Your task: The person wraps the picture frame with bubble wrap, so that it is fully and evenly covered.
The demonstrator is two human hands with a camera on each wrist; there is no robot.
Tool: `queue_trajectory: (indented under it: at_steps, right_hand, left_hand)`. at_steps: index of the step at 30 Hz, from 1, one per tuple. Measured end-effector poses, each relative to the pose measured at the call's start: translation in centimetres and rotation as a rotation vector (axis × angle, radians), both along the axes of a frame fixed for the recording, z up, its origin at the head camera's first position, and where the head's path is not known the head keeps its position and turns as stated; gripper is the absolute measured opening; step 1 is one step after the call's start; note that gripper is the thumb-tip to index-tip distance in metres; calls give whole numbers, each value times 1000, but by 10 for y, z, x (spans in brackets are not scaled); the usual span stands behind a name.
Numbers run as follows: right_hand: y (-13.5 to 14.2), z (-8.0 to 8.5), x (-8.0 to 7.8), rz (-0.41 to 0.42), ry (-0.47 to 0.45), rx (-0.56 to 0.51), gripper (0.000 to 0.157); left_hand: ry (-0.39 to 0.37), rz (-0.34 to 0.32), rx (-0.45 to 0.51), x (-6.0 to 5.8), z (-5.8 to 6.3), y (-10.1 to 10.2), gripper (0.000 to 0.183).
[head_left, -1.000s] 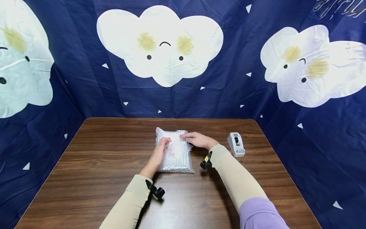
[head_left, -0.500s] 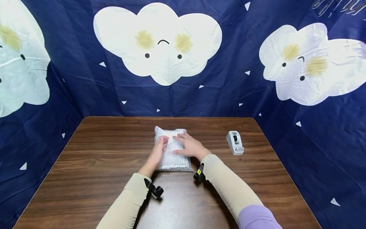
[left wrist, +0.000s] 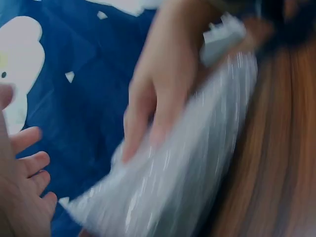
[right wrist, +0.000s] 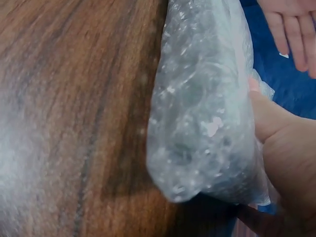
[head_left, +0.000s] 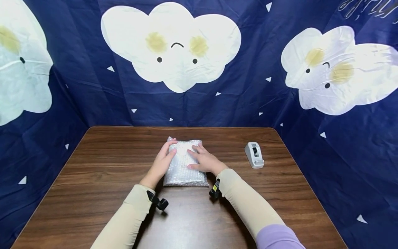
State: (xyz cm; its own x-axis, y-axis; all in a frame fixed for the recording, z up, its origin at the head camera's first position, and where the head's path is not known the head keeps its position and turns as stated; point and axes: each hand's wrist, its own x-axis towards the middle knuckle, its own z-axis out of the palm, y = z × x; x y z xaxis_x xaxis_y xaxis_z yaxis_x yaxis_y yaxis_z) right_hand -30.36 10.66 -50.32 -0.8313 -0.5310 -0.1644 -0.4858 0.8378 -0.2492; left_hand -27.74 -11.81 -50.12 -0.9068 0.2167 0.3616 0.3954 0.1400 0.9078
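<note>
A flat parcel in bubble wrap [head_left: 183,173] lies on the table, its thick, bubbly edge [right wrist: 197,123] filling the middle of the right wrist view. My right hand [head_left: 206,161] rests on the parcel's right side with fingers spread over the top. Blurred in the left wrist view, the same right hand [left wrist: 165,84] has its fingers pointing down onto the wrap. My left hand [head_left: 161,162] is at the parcel's left edge with fingers extended. Its loosely spread fingers [left wrist: 32,165] appear beside the wrap in the left wrist view, holding nothing.
To the right on the wooden table [head_left: 102,166] stands a white tape dispenser [head_left: 254,155]. Behind and beside the table hangs a dark blue cloth [head_left: 186,110] printed with white clouds. Each wrist carries a small black camera [head_left: 158,200].
My right hand has come from the upper right corner to lie spread on the parcel's right side. My left hand has moved left from the top to the left edge.
</note>
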Motion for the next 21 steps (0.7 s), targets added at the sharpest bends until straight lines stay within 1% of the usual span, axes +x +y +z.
queue_trajectory:
  at_steps: [1, 3, 5, 7, 8, 10, 12, 15, 18, 21]
  right_hand:
    - [0, 0, 0, 4, -5, -1, 77]
    - [-1, 1, 1, 9, -10, -3, 76]
    - [-1, 2, 1, 13, -17, -11, 75]
    - [-1, 3, 2, 14, -27, -14, 74]
    - [0, 4, 2, 18, -30, -15, 74]
    - [0, 6, 3, 21, -49, -11, 74]
    - [1, 6, 4, 30, -64, -10, 74]
    - [3, 2, 5, 43, -65, -21, 73]
    - [6, -6, 4, 61, -31, -37, 72]
    - [9, -12, 4, 69, -10, -75, 73]
  left_hand:
    - [34, 10, -132, -3, -1, -5, 41]
    - [79, 9, -387, -7, -4, -14, 48]
    - [96, -11, -601, -9, -7, -19, 59]
    - [82, -42, -763, -9, -10, -21, 68]
    - [64, -57, -822, -8, -11, -21, 72]
    - [29, -80, -909, -7, -14, -19, 78]
    - [-7, -86, -957, -6, -16, -17, 81]
    - [-43, -84, -982, -5, -17, -15, 83]
    - [-66, -76, -1020, -5, -15, -14, 84]
    - [-84, -69, -1064, -5, -13, -13, 85]
